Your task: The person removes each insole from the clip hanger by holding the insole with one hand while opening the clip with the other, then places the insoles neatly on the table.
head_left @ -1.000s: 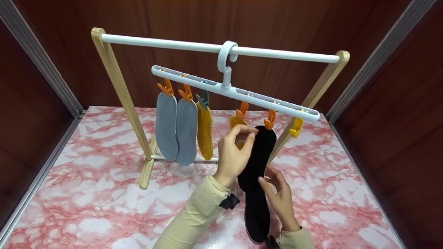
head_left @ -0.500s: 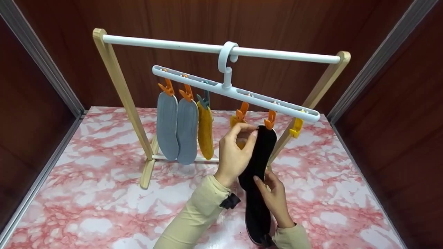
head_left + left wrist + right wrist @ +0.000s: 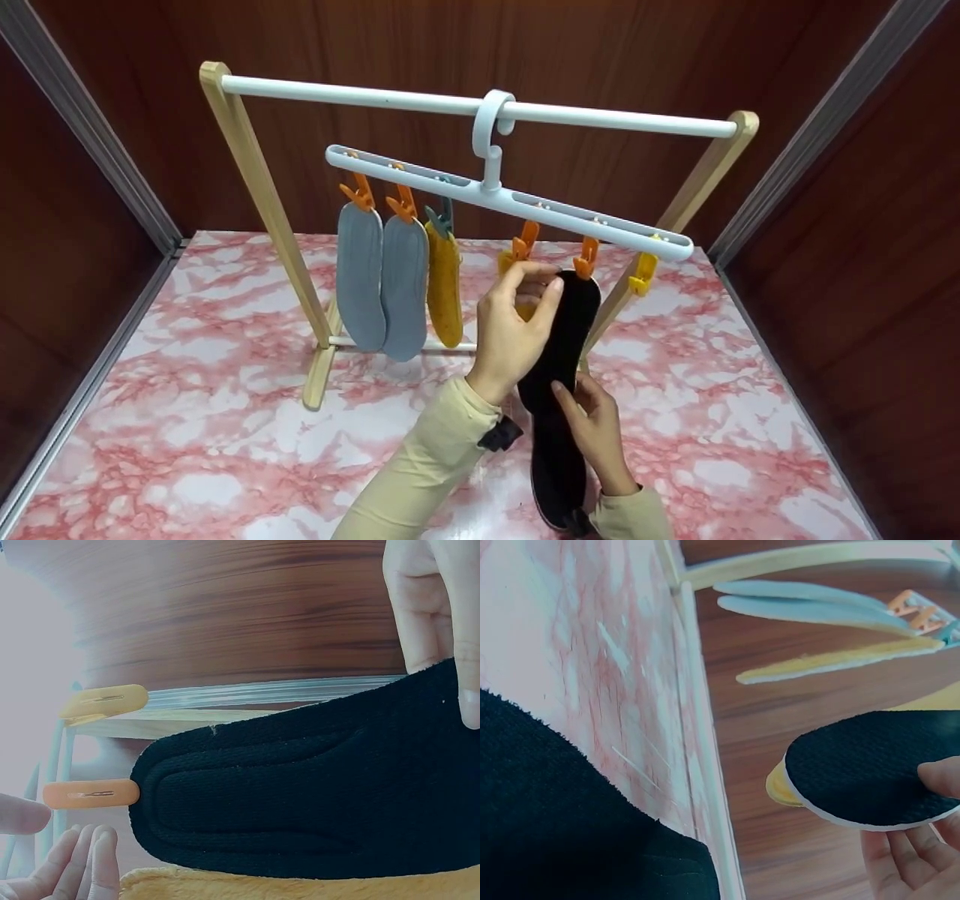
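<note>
Black insole [image 3: 571,330] sits at 5 o'clock from the hanger hook [image 3: 481,136], its top end meeting an orange clip [image 3: 586,259]. Your right hand [image 3: 598,435] pinches its lower part between thumb and fingers. Your left hand [image 3: 508,337], thumb and fingers parted, grips nothing; its fingertips are just beside the clip, at 8 o'clock. A second black insole [image 3: 556,472] shows at 6 o'clock from the first.

1. I see pink-white marbled tabletop [image 3: 202,442]; on it, rack [image 3: 265,202] with white top bar [image 3: 360,95].
2. Dark wood-grain walls [image 3: 615,45] on three sides, metal strips [image 3: 94,120] at back corners.
3. Two grey insoles [image 3: 403,292] clipped side by side.
</note>
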Demonstrator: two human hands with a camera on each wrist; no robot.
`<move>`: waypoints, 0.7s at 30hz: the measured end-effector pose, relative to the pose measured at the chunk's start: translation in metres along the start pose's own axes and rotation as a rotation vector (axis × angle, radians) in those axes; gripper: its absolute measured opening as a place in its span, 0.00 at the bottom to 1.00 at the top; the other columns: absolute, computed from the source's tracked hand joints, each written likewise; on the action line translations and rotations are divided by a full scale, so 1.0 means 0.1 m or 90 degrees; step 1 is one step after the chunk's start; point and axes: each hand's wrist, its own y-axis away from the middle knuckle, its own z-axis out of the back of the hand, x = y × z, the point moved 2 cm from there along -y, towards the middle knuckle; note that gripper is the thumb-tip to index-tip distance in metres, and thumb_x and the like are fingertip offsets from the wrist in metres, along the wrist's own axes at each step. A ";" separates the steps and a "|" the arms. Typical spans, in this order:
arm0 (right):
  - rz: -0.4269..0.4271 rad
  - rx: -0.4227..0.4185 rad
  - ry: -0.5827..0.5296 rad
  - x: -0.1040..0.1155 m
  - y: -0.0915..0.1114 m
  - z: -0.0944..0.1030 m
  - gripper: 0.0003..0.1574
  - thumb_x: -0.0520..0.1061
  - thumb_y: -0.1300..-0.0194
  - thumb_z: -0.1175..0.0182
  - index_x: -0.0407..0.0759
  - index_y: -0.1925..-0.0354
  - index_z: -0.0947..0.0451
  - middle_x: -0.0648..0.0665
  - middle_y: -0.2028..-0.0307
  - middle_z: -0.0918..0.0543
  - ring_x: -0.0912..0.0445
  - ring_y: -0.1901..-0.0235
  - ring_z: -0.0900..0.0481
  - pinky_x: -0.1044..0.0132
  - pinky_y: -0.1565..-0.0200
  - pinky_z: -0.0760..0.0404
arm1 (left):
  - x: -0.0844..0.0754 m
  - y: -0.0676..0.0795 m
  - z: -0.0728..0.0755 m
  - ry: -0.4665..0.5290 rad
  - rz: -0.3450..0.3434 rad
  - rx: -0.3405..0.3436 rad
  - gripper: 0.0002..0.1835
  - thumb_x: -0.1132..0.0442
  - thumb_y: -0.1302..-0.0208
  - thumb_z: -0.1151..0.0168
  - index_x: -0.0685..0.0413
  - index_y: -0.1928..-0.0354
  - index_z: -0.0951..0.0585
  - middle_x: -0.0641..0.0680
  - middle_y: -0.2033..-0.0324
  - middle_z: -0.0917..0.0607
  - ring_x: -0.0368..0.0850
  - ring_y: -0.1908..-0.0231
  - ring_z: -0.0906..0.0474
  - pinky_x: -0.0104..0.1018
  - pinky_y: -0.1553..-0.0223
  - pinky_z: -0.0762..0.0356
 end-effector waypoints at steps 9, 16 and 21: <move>-0.019 -0.019 -0.005 -0.04 -0.01 0.02 0.04 0.27 0.40 0.40 0.24 0.65 0.22 0.34 0.73 0.19 0.61 0.73 0.21 0.75 0.67 0.23 | -0.03 -0.05 -0.01 -0.003 0.004 0.002 0.10 0.64 0.35 0.40 0.60 0.55 0.20 0.55 0.61 0.16 0.42 0.62 0.20 0.31 0.58 0.20; -0.033 -0.022 -0.043 -0.28 -0.02 0.05 0.04 0.30 0.40 0.38 0.27 0.65 0.21 0.39 0.73 0.18 0.59 0.72 0.19 0.73 0.67 0.21 | -0.06 -0.08 -0.04 -0.001 0.002 0.004 0.11 0.64 0.35 0.40 0.60 0.53 0.21 0.58 0.59 0.17 0.43 0.59 0.20 0.31 0.56 0.20; -0.038 -0.022 -0.053 -0.29 -0.01 0.06 0.05 0.30 0.41 0.37 0.27 0.64 0.20 0.40 0.73 0.17 0.59 0.72 0.19 0.72 0.67 0.21 | -0.09 -0.10 -0.08 -0.021 -0.022 0.036 0.15 0.63 0.34 0.41 0.63 0.49 0.24 0.58 0.56 0.18 0.46 0.54 0.20 0.30 0.51 0.22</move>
